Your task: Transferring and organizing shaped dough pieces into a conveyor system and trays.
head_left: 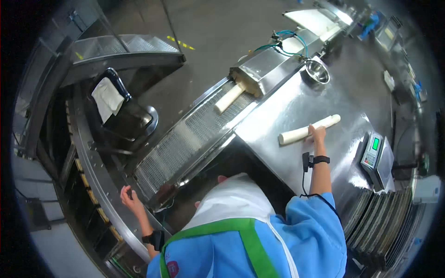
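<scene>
My right hand (317,133) has its fingers wrapped over a long pale dough log (292,136) lying diagonally on the steel table (266,116). My left hand (131,199) is off to the lower left with fingers apart and slightly curled, holding nothing, beside the steel rail near the mesh conveyor (185,136). A second pale log (225,101) sticks out of the mouth of a steel machine (285,62) onto that conveyor.
A scale (373,153) sits at the table's right, above stacked trays (380,222). A steel bowl (317,72) is at the far end. Left are a chair (123,125) with a white cloth and metal steps (143,46). A person in blue (368,25) is far off.
</scene>
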The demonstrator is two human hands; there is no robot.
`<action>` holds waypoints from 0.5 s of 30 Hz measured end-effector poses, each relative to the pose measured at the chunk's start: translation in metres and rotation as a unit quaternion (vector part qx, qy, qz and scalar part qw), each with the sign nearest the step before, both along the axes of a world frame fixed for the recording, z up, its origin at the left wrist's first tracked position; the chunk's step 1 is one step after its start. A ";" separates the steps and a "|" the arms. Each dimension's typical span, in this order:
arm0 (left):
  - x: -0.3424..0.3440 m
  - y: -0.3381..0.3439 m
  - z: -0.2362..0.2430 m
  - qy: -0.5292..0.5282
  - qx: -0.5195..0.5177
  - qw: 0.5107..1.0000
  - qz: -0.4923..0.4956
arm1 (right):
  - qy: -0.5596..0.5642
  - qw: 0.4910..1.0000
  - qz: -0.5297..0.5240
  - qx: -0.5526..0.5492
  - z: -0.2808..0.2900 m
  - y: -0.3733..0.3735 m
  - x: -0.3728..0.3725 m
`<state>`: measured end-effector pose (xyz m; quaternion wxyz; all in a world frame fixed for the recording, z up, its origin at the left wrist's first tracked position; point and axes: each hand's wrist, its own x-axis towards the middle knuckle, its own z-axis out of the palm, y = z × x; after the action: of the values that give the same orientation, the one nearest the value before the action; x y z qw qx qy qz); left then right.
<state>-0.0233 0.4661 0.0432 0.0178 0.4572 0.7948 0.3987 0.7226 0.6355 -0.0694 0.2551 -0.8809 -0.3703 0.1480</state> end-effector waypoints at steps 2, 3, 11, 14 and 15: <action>0.006 0.009 -0.003 0.008 -0.024 0.999 -0.035 | -0.023 0.997 -0.074 -0.007 0.009 0.010 0.004; 0.010 0.015 -0.003 0.008 -0.021 0.999 -0.040 | -0.044 0.989 -0.140 -0.016 0.012 0.016 0.008; 0.089 0.089 0.003 0.044 -0.108 0.977 -0.179 | -0.114 0.992 0.002 -0.059 0.015 0.053 0.060; 0.127 0.115 0.000 0.018 -0.127 0.964 -0.232 | -0.064 0.995 0.074 0.020 0.027 0.068 0.018; 0.138 0.121 -0.001 0.017 -0.124 0.964 -0.233 | -0.107 0.986 0.126 0.037 0.032 0.068 0.000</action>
<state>0.1150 0.5869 0.0425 0.1534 0.6305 0.7098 0.2741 0.7221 0.7030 -0.0373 0.2258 -0.8280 -0.5085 0.0698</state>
